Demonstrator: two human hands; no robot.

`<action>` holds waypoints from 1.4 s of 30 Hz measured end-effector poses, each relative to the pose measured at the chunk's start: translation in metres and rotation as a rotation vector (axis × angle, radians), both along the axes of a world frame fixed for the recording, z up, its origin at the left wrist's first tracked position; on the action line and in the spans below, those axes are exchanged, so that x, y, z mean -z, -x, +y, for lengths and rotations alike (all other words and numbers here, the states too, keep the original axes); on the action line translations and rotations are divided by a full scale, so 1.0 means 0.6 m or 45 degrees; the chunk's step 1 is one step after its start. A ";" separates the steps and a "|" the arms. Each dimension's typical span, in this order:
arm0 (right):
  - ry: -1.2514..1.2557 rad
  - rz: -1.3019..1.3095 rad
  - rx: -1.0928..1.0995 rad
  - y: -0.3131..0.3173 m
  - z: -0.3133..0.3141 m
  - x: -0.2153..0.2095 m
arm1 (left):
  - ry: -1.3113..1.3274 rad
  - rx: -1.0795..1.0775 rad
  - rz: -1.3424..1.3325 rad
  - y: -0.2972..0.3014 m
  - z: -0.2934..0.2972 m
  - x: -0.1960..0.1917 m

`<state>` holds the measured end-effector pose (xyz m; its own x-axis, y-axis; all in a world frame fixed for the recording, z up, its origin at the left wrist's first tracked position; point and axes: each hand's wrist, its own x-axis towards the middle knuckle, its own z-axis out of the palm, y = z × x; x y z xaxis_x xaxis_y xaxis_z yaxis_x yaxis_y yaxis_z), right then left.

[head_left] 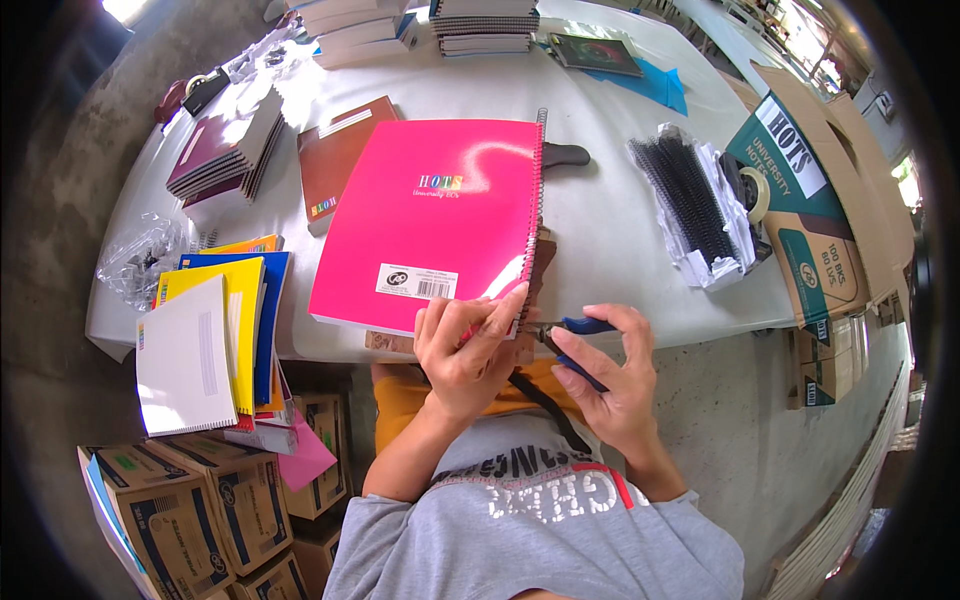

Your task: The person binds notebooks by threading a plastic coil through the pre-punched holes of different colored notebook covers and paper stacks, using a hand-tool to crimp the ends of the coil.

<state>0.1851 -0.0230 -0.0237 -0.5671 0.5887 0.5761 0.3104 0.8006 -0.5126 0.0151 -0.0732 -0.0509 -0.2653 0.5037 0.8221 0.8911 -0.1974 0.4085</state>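
Observation:
A bright pink spiral notebook [430, 220] lies at the table's near edge, its black wire coil [541, 160] along the right side and sticking out past the far end. My left hand [462, 350] is closed on its near right corner, by the coil's near end. Something thin and red shows between those fingers; I cannot make out what it is. My right hand [615, 375] holds blue-handled pliers [580, 345], their handles spread apart. The jaws point at the coil's near end, partly hidden by my left hand. Under the notebook a wooden board [390, 342] shows at the edge.
A brown notebook [335, 160] lies behind, beside a stack of maroon notebooks [225, 150]. Several coloured notebooks [190, 350] overhang the left edge above cardboard boxes [170, 510]. At right are black coils [685, 195], a tape dispenser [752, 195] and a carton [815, 260].

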 end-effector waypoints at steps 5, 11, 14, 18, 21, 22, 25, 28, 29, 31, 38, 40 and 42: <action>0.003 -0.088 -0.071 -0.006 0.004 -0.003 | -0.027 -0.008 0.030 -0.004 0.003 0.000; 1.867 0.420 -0.619 -0.004 -0.006 0.025 | -0.147 -0.130 0.205 0.000 0.000 0.003; 1.380 0.319 -0.604 0.019 -0.007 0.037 | -0.394 -0.142 0.121 0.038 0.000 -0.006; 1.107 0.457 -0.156 -0.017 0.058 0.055 | -0.779 -0.650 -0.445 0.115 -0.051 -0.086; 0.852 0.295 -0.092 -0.040 0.158 0.082 | -1.572 -0.361 -0.929 0.195 -0.109 -0.129; 0.766 0.238 -0.070 -0.036 0.180 0.084 | -1.709 -0.289 -0.877 0.213 -0.140 -0.127; 0.629 0.078 -0.030 -0.008 0.244 0.078 | -1.787 -0.545 -0.628 0.226 -0.201 -0.111; 0.455 -0.117 0.044 0.029 0.309 0.085 | -1.497 -0.821 -0.705 0.235 -0.238 -0.066; 0.324 -0.190 0.069 0.045 0.334 0.098 | -1.503 -0.820 -0.718 0.233 -0.252 -0.051; -0.109 -0.366 0.198 0.057 0.384 0.138 | -0.625 -1.353 -0.513 0.239 -0.270 -0.019; -0.060 -0.907 0.492 0.144 0.363 0.104 | 0.502 -2.131 -0.124 0.220 -0.303 -0.018; -0.129 -0.626 0.225 0.185 0.382 0.080 | 0.385 -2.074 0.051 0.208 -0.263 -0.051; 0.205 -0.468 -0.146 0.265 0.386 0.060 | 0.177 -1.598 0.128 0.196 -0.207 -0.063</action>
<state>0.0263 0.2085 -0.0596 -0.7850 0.5756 0.2290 0.4095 0.7595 -0.5054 -0.1022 -0.1972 -0.0133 -0.5612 0.0353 0.8269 0.4622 0.8422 0.2777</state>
